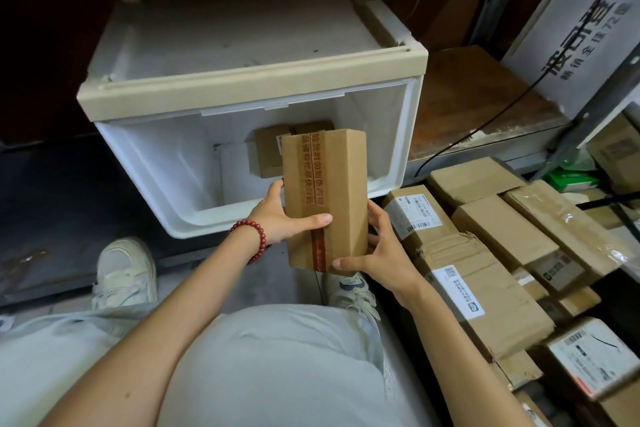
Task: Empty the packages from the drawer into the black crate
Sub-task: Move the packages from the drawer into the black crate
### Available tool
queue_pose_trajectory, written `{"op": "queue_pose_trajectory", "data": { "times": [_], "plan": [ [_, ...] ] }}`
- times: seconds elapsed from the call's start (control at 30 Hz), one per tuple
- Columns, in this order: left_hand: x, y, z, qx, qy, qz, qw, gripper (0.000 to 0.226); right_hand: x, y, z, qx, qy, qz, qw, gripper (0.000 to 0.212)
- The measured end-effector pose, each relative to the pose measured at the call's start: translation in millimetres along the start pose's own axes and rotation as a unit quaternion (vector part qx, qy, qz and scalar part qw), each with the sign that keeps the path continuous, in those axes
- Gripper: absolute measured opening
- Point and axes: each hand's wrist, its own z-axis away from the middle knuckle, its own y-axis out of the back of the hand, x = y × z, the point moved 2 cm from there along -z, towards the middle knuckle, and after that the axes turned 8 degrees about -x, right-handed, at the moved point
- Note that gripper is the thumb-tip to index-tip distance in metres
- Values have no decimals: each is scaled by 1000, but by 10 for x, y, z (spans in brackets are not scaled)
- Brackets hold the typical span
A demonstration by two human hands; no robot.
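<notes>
Two hands, left and right, grip one box at drawer mouth. Next: carry to crate, which I can't spot; more boxes inside.

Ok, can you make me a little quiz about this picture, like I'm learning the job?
1. True or false: the left grip and the right grip both hold the long brown cardboard box with dark red tape.
2. What is on the left wrist? A) a red bead bracelet B) a silver watch C) a blue glove
3. What is left inside the open white plastic drawer?
Key: 1 true; 2 A; 3 at least one small brown cardboard box, at the back.
</notes>
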Motion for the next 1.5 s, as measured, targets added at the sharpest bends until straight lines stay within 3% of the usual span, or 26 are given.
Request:
{"op": "queue_pose_trajectory", "data": {
  "times": [0.2, 0.4, 0.67, 0.8, 1.03, 1.23, 1.4, 1.5],
  "plan": [
    [30, -10, -3, -2, -18, -1, 1000, 98, 126, 67, 2, 30, 5, -19, 999, 91],
    [62, -19, -41, 2, -47, -2, 999, 96, 154, 100, 11, 34, -1, -33, 999, 90],
    [136, 1, -21, 17, -104, -2, 994, 77, 36, 10, 44, 37, -43, -79, 995, 96],
    [184, -25, 0, 1, -142, 1, 990, 67, -32, 63, 60, 45, -39, -100, 993, 84],
    [303, -65, 52, -31, -175, 61, 982, 84, -129, 221, 71, 88, -16, -116, 989, 77],
    [379, -51, 158, -19, -222, 95, 970, 84, -214, 179, 81, 78, 13, -136, 987, 62],
    [370, 16, 190, 15, -248, 86, 965, 89, -308, 158, 100, 45, 75, -137, 987, 90],
    [355, 68, 176, 41, -254, 56, 965, 95, -383, 151, 88, 34, 101, -74, 992, 108]
  ]
}}
